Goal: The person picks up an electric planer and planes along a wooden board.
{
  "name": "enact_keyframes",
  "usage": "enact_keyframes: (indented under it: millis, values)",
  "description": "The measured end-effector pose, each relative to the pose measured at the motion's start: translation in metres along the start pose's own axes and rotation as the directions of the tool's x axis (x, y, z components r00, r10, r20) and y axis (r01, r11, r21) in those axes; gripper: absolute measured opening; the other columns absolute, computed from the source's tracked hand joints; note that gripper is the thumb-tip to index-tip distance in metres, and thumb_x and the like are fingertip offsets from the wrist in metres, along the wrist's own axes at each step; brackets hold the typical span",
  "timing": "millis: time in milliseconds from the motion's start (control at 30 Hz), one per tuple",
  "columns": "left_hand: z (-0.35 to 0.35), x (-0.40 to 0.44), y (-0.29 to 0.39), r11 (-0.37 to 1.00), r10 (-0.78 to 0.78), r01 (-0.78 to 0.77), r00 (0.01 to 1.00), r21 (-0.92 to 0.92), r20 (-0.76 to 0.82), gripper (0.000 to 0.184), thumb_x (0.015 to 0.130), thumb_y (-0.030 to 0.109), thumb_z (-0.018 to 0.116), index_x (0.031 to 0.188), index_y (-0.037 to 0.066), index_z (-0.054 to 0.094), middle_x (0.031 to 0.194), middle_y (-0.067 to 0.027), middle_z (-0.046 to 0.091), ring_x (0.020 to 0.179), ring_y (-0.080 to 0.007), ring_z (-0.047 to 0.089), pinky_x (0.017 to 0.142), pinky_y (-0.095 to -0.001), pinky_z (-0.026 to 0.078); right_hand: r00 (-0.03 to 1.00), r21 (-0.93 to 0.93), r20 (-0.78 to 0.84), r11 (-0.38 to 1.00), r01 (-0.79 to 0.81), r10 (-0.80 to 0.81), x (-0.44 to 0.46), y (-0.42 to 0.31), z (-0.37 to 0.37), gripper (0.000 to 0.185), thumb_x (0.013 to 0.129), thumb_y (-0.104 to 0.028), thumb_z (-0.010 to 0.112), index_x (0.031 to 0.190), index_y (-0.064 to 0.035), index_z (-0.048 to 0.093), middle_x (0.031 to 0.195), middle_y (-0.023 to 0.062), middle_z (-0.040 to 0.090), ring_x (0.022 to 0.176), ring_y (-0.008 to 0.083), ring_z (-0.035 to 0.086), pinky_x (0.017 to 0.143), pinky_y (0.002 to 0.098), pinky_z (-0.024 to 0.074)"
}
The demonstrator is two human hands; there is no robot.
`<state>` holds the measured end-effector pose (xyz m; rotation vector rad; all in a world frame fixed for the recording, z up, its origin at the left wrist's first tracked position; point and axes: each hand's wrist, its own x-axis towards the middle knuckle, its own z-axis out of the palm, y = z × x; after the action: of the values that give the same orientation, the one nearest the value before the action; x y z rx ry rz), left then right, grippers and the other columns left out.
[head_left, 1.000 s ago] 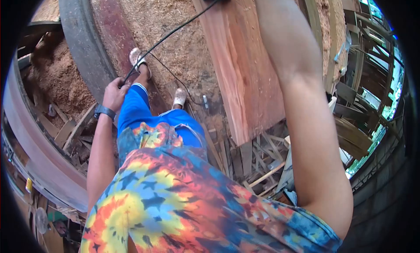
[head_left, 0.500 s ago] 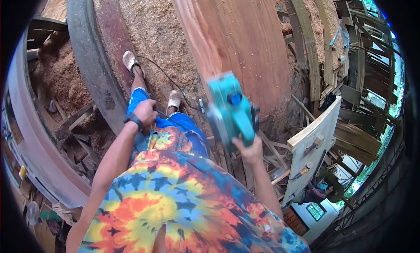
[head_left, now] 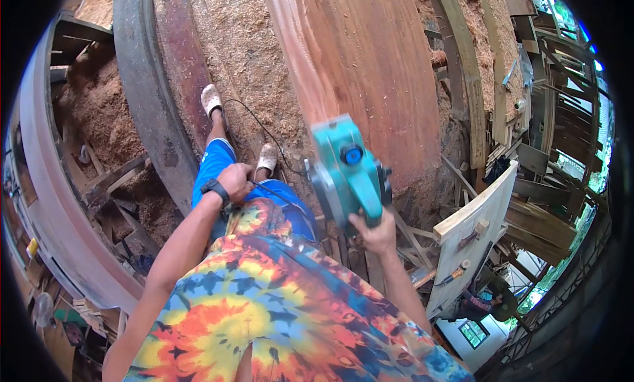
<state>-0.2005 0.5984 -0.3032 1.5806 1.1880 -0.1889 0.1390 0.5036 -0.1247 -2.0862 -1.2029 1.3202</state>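
Two bare hands: both in view; the right hand (head_left: 378,235) works at a teal power planer with a blue round knob (head_left: 343,158), the left hand (head_left: 234,181) at a thin black cable (head_left: 271,192).
Change over one second: the right arm, earlier stretched far forward with the planer at the top edge of view, is now drawn back beside the body; the cable, then pulled in a long straight line, now hangs short near the waist.
Change over half a second: the planer stays at nearly the same spot and shows less blur.
Right arm pose: forearm angled forward from the hip, wrist low, fingers wrapped round the planer's rear handle.
Left arm pose: elbow bent, forearm crossing inward, fist closed on the cable in front of the blue shorts (head_left: 212,167); a dark wristwatch (head_left: 216,191) sits on that wrist.
Planer position: front end over the near left corner of a wide reddish-brown wooden plank (head_left: 370,71), rear end reaching past it; contact underneath cannot be told.
Ground: pale wood shavings (head_left: 231,38) lie left of the plank, near two cream clogs (head_left: 211,99).
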Motion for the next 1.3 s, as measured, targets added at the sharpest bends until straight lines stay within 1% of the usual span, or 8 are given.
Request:
enact_keyframes:
  millis: [267,300,467,533,733,900,1133,1300]
  values:
    - [-0.059,-0.015,-0.033,0.978,-0.181,0.155,0.962,-0.140,-0.202,0.017,0.078,0.013,0.073,0.088,0.000,0.068,0.086,-0.0234,0.069,0.085,-0.0383,0.068,0.077,-0.0454,0.052,0.956,0.123,-0.024,0.948,0.294,-0.294,0.224,-0.152,0.051,0.031,0.080,-0.023,0.081,0.103,-0.0037,0.072,0.089,0.0034,0.072,0.077,0.0123,0.064,0.072,0.0323,0.0540]
    - [-0.063,-0.017,-0.037,0.975,-0.180,0.144,0.958,-0.171,-0.223,0.018,0.079,0.013,0.073,0.089,-0.001,0.068,0.086,-0.0234,0.069,0.085,-0.0379,0.069,0.077,-0.0449,0.052,0.938,0.166,-0.071,0.923,0.347,-0.340,0.249,-0.177,0.061,0.022,0.081,-0.023,0.082,0.082,-0.0090,0.065,0.068,-0.0058,0.057,0.053,0.0058,0.050,0.047,0.0252,0.0401]
    - [-0.077,-0.023,-0.041,0.976,-0.205,0.182,0.952,-0.121,-0.226,0.024,0.083,0.017,0.074,0.092,-0.004,0.067,0.088,-0.0263,0.069,0.088,-0.0393,0.069,0.078,-0.0457,0.052,0.855,0.277,0.058,0.831,0.482,-0.515,0.369,-0.264,0.075,0.021,0.088,-0.025,0.076,0.089,-0.0054,0.068,0.059,0.0011,0.056,0.042,0.0118,0.050,0.040,0.0310,0.0397]
    - [-0.072,-0.025,-0.051,0.988,-0.142,0.116,0.944,-0.105,-0.299,0.023,0.085,0.016,0.073,0.088,-0.005,0.063,0.078,-0.0217,0.064,0.072,-0.0278,0.063,0.071,-0.0410,0.049,0.875,0.285,0.064,0.849,0.445,-0.480,0.357,-0.253,0.072,0.021,0.088,-0.025,0.076,0.090,-0.0056,0.068,0.059,0.0011,0.057,0.042,0.0119,0.050,0.040,0.0310,0.0397]
    - [-0.050,-0.031,-0.059,0.980,-0.198,0.194,0.959,-0.040,-0.204,0.025,0.088,0.019,0.072,0.087,-0.004,0.061,0.078,-0.0219,0.065,0.073,-0.0287,0.064,0.071,-0.0413,0.048,0.906,0.182,-0.043,0.888,0.421,-0.421,0.252,-0.194,0.050,0.016,0.087,-0.022,0.076,0.089,-0.0072,0.069,0.058,0.0014,0.056,0.041,0.0120,0.048,0.038,0.0307,0.0378]
    - [-0.005,-0.030,-0.024,0.979,-0.202,0.203,0.977,0.017,-0.067,0.022,0.084,0.019,0.073,0.091,-0.001,0.067,0.086,-0.0251,0.069,0.085,-0.0387,0.068,0.076,-0.0460,0.052,0.973,0.132,0.063,0.968,0.212,-0.221,0.086,-0.057,0.003,0.043,0.084,-0.023,0.079,0.119,-0.0028,0.067,0.104,0.0042,0.071,0.092,0.0121,0.063,0.085,0.0318,0.0518]
    - [0.078,-0.015,0.026,0.985,0.164,-0.171,0.963,0.013,0.211,0.021,0.076,0.016,0.074,0.086,-0.001,0.067,0.087,-0.0234,0.069,0.086,-0.0410,0.067,0.074,-0.0479,0.052,0.982,0.012,0.011,0.982,-0.190,0.190,-0.121,0.108,-0.040,0.033,0.077,-0.023,0.084,0.099,-0.0028,0.069,0.076,0.0013,0.065,0.070,0.0107,0.060,0.066,0.0301,0.0503]
    - [0.087,-0.019,0.037,0.979,0.150,-0.186,0.932,0.082,0.331,0.024,0.077,0.020,0.077,0.089,0.001,0.069,0.088,-0.0220,0.070,0.087,-0.0402,0.067,0.076,-0.0472,0.052,0.987,0.015,0.032,0.987,-0.158,0.157,-0.134,0.123,-0.046,0.031,0.076,-0.012,0.083,0.101,-0.0011,0.069,0.076,0.0047,0.070,0.067,0.0117,0.064,0.066,0.0290,0.0517]
